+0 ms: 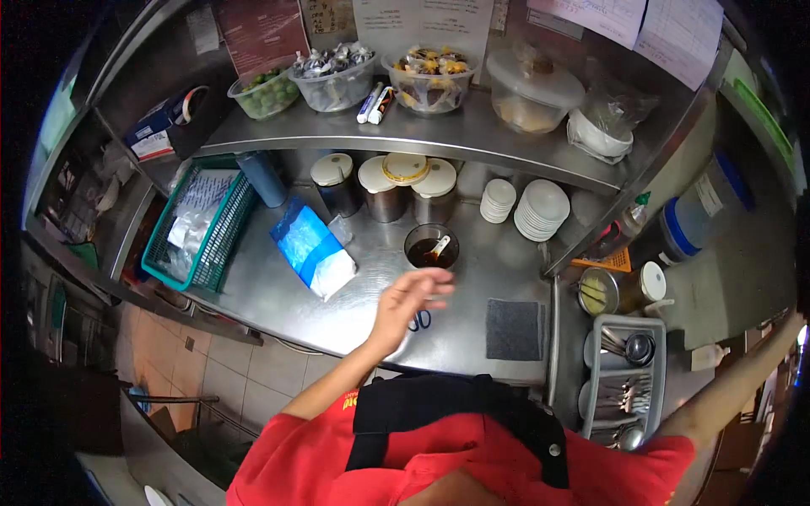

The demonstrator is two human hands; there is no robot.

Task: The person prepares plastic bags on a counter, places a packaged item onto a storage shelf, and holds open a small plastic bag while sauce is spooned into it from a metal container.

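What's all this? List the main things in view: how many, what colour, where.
Shelf: one, grey metal, across the top
Counter: one, grey metal, under the shelf
Tubs: four, translucent, on the shelf
Papers: several, white and dark red, above the shelf
Canisters: at least three, dark with pale lids, back of counter
Dish stacks: two, white, right of canisters
Bowl: one, dark, mid-counter
Spoon: one, white, in the bowl
Packet: one, blue and white, left of bowl
Basket: one, teal, counter's left end
Scissors, apparently: one, blue handles, partly hidden, front of counter
Cloth: one, dark grey, right front
Cutlery tray: one, grey, right of counter
Left hand: one, bare, open above the counter
Right arm: one, bare, extended right
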